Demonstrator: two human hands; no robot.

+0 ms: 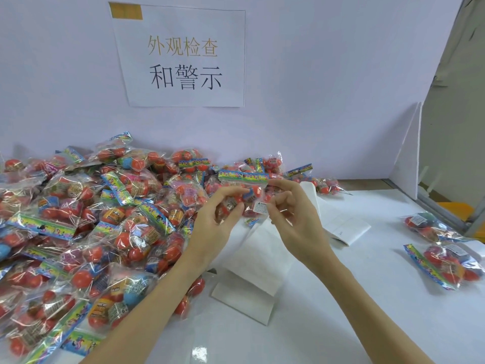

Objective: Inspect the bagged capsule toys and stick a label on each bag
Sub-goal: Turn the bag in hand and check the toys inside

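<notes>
In the middle of the view, above the table, I hold up one clear bag of red capsule toys (244, 185) with a colourful header strip. My left hand (220, 219) pinches its lower left side between thumb and fingers. My right hand (288, 206) grips the bag's right side, its fingers curled. A small white warning label (260, 207) sits on the bag's front under my right thumb. A big heap of bagged capsule toys (78, 219) covers the table's left half.
A long white label backing strip (259, 258) lies under my hands, running back to the right. Two bags (443, 248) lie apart at the right on the white table (354, 311). A paper sign (183, 56) hangs on the back wall. A white panel (409, 156) stands at the right.
</notes>
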